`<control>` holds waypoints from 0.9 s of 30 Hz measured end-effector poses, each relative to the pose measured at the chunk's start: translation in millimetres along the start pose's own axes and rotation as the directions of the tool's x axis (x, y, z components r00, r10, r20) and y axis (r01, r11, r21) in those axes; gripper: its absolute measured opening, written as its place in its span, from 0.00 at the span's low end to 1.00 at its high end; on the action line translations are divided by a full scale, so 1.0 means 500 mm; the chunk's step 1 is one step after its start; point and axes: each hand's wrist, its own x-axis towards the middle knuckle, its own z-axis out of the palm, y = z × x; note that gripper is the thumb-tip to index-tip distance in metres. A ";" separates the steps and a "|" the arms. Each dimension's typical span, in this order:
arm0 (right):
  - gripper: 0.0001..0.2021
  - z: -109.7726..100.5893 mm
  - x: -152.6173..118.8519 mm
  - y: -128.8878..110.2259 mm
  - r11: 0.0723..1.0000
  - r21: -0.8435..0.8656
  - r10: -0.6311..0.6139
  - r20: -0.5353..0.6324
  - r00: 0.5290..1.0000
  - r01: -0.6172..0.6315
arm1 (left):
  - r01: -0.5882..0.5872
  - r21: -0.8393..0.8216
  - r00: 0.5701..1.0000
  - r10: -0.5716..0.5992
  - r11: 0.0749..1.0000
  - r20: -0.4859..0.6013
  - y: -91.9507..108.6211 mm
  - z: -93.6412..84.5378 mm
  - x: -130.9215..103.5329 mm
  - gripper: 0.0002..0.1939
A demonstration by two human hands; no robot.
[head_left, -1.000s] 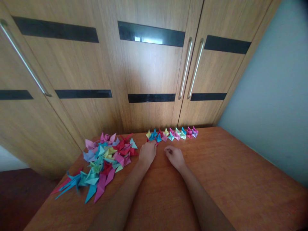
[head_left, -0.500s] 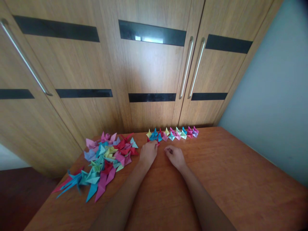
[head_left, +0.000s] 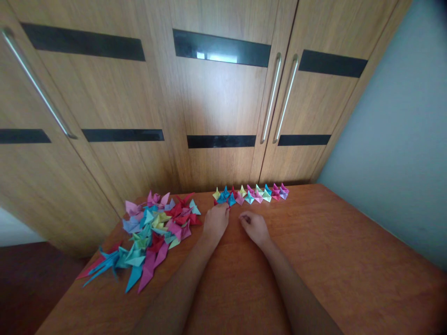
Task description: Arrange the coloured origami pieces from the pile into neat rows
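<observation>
My left hand [head_left: 215,222] is closed at the left end of a double row of folded paper cranes [head_left: 249,197]. Its fingers grip a red paper crane [head_left: 228,208], mostly hidden behind the hand, with only small red tips showing. My right hand [head_left: 255,227] rests on the table just to the right, fingers curled in and nothing visible in them. Left of my left hand lies a loose pile of paper cranes [head_left: 159,221] in pink, red, blue, green and yellow, some overlapping.
The brown wooden table [head_left: 331,260] reaches back to a wooden wardrobe [head_left: 216,102] with long metal handles [head_left: 271,100]. A pale wall [head_left: 401,139] runs along the right side. Several blue and red cranes [head_left: 108,263] lie near the table's left edge.
Almost nothing differs. Less of the red crane shows beside my left fingers, while my right hand keeps its place.
</observation>
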 end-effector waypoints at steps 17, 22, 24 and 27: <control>0.09 -0.001 -0.002 -0.003 1.000 -0.008 0.016 0.017 1.000 -0.016 | 0.244 -0.064 0.970 -0.244 0.968 0.009 -0.060 -0.044 -0.019 0.15; 0.09 -0.001 -0.002 -0.004 1.000 -0.010 0.026 0.016 1.000 -0.026 | 0.219 -0.106 0.976 -0.217 0.970 0.032 -0.061 -0.037 -0.012 0.16; 0.09 -0.002 -0.002 -0.005 0.999 -0.015 0.033 0.019 0.999 -0.033 | 0.218 -0.110 0.976 -0.214 0.970 0.047 -0.061 -0.035 -0.009 0.17; 0.09 -0.003 -0.002 -0.007 0.999 -0.023 0.030 0.024 0.999 -0.030 | 0.198 -0.118 0.979 -0.191 0.973 0.070 -0.058 -0.035 -0.006 0.19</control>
